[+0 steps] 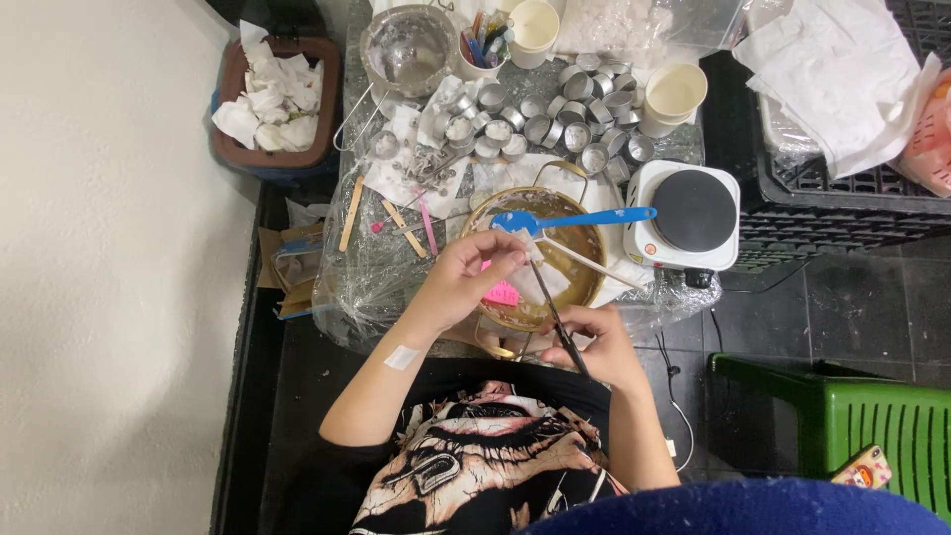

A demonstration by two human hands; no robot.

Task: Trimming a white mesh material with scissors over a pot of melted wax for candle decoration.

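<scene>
Head view: left hand point(466, 277) pinches white wax piece point(522, 241) over bowl point(580, 282); right hand point(594, 342) clamped on scissors point(555, 312). Step: trimming; next cut needs steady alignment.

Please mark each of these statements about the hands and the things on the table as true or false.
1. The right hand holds scissors. True.
2. The left hand holds the blue spatula. False: it pinches a small white piece; the spatula rests across the brass bowl.
3. The hot plate carries a pot. False: its black disc is bare.
4. Many small metal cups lie behind the bowl. True.
</scene>
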